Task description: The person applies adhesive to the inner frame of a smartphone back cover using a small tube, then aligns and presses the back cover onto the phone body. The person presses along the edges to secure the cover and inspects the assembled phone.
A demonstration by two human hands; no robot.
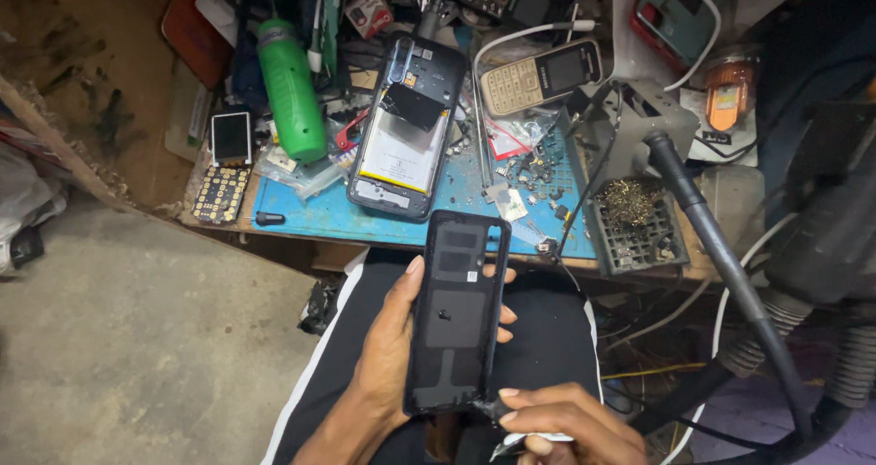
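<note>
The left hand (388, 351) grips the thin, light back cover (456, 312) by its long edges (likely flexible), the right hand (570, 421) pinching its bottom corner.

Two hands (392, 355) (566, 424) are at six o'clock, with one back cover (456, 310). At twelve o'clock lie one opened phone (406, 127), one keypad phone (540, 74) and one green bottle (290, 91).

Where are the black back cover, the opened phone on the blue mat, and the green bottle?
Back cover (454, 314), head view: middle of its inner face, held in the left hand.
Opened phone (403, 146), head view: on its white battery.
Green bottle (292, 95), head view: mid body.
</note>
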